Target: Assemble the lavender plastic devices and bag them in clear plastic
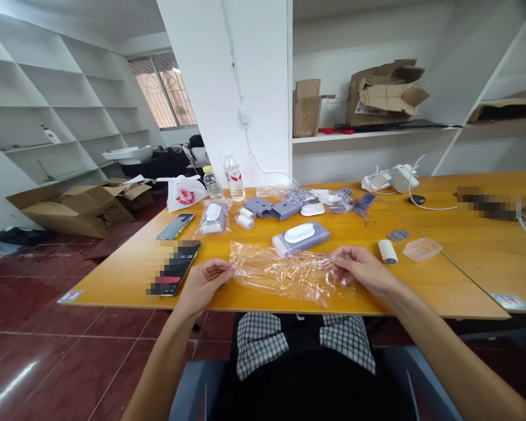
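Observation:
A crinkled clear plastic bag (284, 275) stretches between my two hands, low over the front of the table. My left hand (206, 283) pinches its left end between thumb and fingers. At the other end, my right hand (355, 269) is closed on the bag, its fingertips partly hidden by the plastic. Just behind the bag lies a purple-grey plastic case (319, 232) with a white bristled brush (300, 233) on top. To the right of my right hand stand a white roll (388, 252), flat grey pieces (398, 235) and a translucent cover (422, 249).
Two phones, the nearer one (179, 269) by my left hand, lie on the wooden table (114, 280). Behind are a bagged case (213, 219), grey shells (284, 209), two bottles, including a clear one (234, 180), and a white carrier bag (184, 193). White chargers with cables (403, 177) stand back right.

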Tool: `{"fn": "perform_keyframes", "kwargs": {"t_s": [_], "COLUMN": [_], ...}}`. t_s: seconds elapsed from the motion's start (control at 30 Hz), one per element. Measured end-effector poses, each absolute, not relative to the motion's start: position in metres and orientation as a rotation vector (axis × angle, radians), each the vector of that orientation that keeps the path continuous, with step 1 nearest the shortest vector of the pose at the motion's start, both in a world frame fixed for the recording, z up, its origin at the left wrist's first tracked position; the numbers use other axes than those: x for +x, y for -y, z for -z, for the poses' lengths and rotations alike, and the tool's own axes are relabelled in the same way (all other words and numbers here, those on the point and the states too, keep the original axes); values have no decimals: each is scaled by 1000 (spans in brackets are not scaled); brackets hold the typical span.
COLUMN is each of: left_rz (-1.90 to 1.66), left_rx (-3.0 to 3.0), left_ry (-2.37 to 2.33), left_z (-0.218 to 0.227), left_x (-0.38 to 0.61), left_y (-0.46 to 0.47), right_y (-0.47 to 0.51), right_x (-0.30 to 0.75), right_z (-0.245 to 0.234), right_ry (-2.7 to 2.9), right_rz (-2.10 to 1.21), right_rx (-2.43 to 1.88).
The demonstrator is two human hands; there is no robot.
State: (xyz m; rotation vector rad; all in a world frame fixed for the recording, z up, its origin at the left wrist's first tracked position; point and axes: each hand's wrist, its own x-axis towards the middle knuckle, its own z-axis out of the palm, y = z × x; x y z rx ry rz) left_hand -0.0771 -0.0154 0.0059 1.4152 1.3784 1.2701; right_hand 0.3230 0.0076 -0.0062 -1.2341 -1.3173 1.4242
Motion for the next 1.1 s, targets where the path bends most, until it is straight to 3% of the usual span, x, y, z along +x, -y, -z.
{"fn": "perform_keyframes", "kwargs": {"t_s": [0.23, 0.47, 0.73, 0.93, 1.1], "left_rz": [-1207, -1042, -1364, -1414, -1859], "left_rx": [1210, 1398, 1309, 1392, 1726], "left_ry": [-1280, -1422, -1391, -1513, -1618], "left_z": [-15, -16, 1, -16, 16], "left_x": [-77, -64, -58, -51, -152], "left_y": [12, -5, -7, -14, 31], "right_y": [-4, -3, -12, -15, -11], "right_x": [313, 308, 307, 309, 309], "right_z": [3, 4, 17, 21, 13], "right_ry": [1492, 1526, 1492, 1569, 1573], "right_rz": [-1363, -1313, -1169, -1022, -1041], "right_rx": [-1286, -1274, -1298, -1254, -1296]}}
